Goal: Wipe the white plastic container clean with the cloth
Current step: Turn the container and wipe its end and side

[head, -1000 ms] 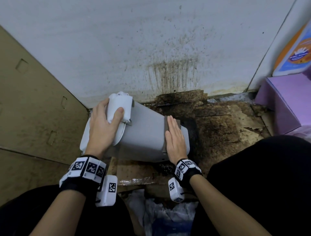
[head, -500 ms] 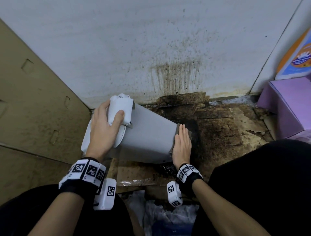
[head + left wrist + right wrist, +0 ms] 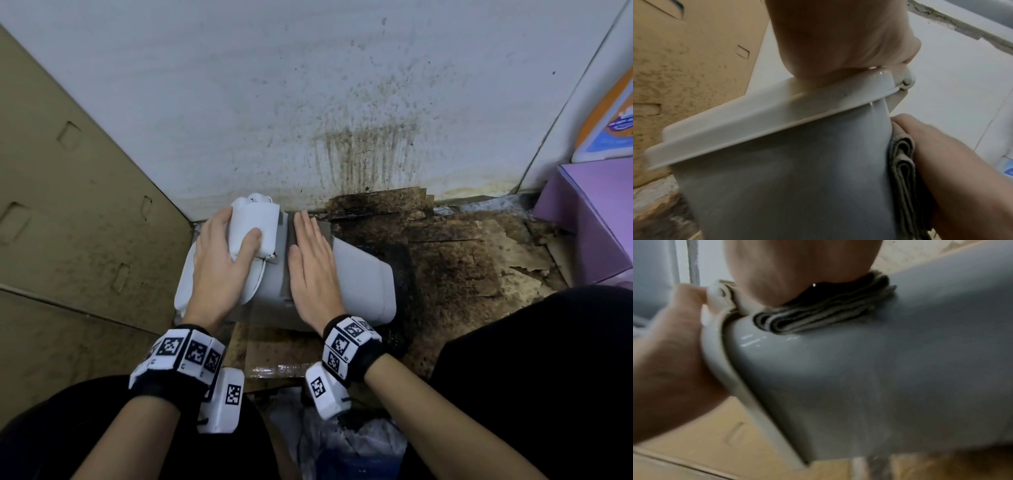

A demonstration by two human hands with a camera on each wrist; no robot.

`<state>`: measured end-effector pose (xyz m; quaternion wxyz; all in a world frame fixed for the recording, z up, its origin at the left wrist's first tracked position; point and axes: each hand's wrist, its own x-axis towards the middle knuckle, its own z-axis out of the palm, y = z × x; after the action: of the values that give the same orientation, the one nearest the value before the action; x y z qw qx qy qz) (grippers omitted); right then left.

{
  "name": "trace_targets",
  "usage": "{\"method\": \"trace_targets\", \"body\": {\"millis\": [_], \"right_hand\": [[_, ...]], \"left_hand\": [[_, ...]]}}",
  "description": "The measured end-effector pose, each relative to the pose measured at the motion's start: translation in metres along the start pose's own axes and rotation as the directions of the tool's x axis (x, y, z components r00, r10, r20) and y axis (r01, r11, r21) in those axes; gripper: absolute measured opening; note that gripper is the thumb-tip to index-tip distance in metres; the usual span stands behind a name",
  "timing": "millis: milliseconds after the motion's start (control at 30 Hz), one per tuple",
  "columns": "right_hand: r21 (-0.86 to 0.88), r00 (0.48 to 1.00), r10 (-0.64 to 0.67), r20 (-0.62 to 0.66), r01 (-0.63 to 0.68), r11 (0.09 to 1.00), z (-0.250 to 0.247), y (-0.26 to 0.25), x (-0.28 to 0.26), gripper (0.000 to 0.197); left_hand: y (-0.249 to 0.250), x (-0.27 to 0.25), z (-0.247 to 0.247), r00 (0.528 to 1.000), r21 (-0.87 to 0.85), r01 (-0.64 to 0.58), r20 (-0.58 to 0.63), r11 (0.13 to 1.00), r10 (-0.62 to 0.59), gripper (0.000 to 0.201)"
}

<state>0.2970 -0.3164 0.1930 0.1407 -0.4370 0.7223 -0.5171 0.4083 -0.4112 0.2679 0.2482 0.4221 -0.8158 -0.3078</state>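
The white plastic container (image 3: pixel 363 274) lies on its side on the floor, lid end to the left. My left hand (image 3: pixel 222 253) grips that lid end, thumb curled over the white latch flap (image 3: pixel 260 222). My right hand (image 3: pixel 310 260) lies flat on the container's upper side just right of the lid, fingers straight, pressing the folded grey cloth (image 3: pixel 818 316) against the wall. In the left wrist view the cloth (image 3: pixel 900 162) shows as stacked folds under the right hand (image 3: pixel 941 162). The head view shows only a thin edge of the cloth (image 3: pixel 286 267).
A stained white wall (image 3: pixel 308 102) stands right behind the container. A brown cardboard panel (image 3: pixel 68 205) closes the left side. Dark, dirty cardboard (image 3: pixel 462 257) covers the floor to the right, with a purple box (image 3: pixel 589 219) beyond. A plastic bag (image 3: pixel 342 445) lies between my knees.
My right hand has slid the cloth along the container's side from the base end up to the lid end. My left hand keeps its grip on the lid.
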Motion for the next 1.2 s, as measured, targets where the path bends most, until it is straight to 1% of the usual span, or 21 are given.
{"method": "trace_targets", "body": {"millis": [67, 200, 267, 333, 467, 500, 567, 733, 833, 967, 1067, 1133, 1200], "right_hand": [[-0.085, 0.999, -0.05, -0.006, 0.05, 0.995, -0.005, 0.014, -0.004, 0.054], [-0.108, 1.0, 0.013, -0.011, -0.014, 0.994, -0.016, 0.056, -0.01, 0.055], [-0.109, 0.997, 0.082, -0.008, -0.082, 0.991, -0.023, 0.08, -0.015, 0.055], [-0.107, 0.984, 0.179, -0.018, -0.18, 0.978, -0.032, 0.106, -0.02, 0.057], [-0.053, 0.928, 0.367, -0.071, -0.371, 0.927, -0.045, 0.143, -0.031, 0.06], [-0.044, 0.916, 0.395, -0.073, -0.399, 0.916, -0.046, 0.147, -0.032, 0.06], [-0.04, 0.909, 0.409, -0.085, -0.413, 0.91, -0.043, 0.148, -0.033, 0.06], [-0.032, 0.908, 0.402, -0.121, -0.408, 0.912, -0.034, 0.129, -0.027, 0.061], [-0.027, 0.927, 0.358, -0.115, -0.363, 0.931, -0.026, 0.102, -0.018, 0.063], [-0.021, 0.962, 0.268, -0.055, -0.27, 0.963, -0.011, 0.046, -0.003, 0.06], [-0.057, 0.988, 0.155, -0.007, -0.156, 0.986, 0.001, 0.01, 0.003, 0.061], [-0.075, 0.997, 0.08, -0.004, -0.08, 0.994, 0.003, 0.004, 0.002, 0.064], [-0.078, 0.999, 0.038, -0.016, -0.039, 0.996, 0.002, 0.008, -0.001, 0.062]], "left_hand": [[-0.002, -0.001, -0.001, 1.0, -0.01, -0.012, -0.006, 1.0, 0.012, 0.084], [-0.006, -0.002, -0.004, 1.0, -0.044, 0.005, -0.011, 0.999, -0.006, 0.081], [-0.007, -0.001, -0.004, 1.0, -0.063, 0.007, -0.017, 0.998, -0.008, 0.078], [-0.006, -0.002, -0.004, 1.0, -0.067, 0.01, -0.013, 0.998, -0.011, 0.078], [-0.006, -0.004, -0.005, 1.0, -0.066, 0.0, -0.013, 0.998, -0.001, 0.078], [-0.006, -0.005, -0.005, 1.0, -0.066, -0.001, -0.015, 0.998, 0.0, 0.078], [-0.007, -0.005, -0.006, 1.0, -0.065, 0.001, -0.024, 0.998, -0.003, 0.078], [-0.007, -0.005, -0.006, 0.999, -0.048, -0.004, -0.05, 0.999, 0.002, 0.079], [-0.004, -0.005, -0.003, 0.999, -0.034, -0.003, -0.054, 0.999, 0.001, 0.081], [0.0, -0.003, 0.0, 0.999, -0.014, -0.001, -0.033, 1.0, 0.0, 0.081], [-0.002, -0.002, 0.0, 0.999, 0.007, -0.01, -0.033, 1.0, 0.01, 0.082], [-0.004, -0.001, 0.0, 0.999, 0.008, -0.006, -0.039, 1.0, 0.006, 0.082], [-0.005, -0.001, 0.0, 0.999, 0.006, -0.002, -0.036, 1.0, 0.002, 0.082]]}}
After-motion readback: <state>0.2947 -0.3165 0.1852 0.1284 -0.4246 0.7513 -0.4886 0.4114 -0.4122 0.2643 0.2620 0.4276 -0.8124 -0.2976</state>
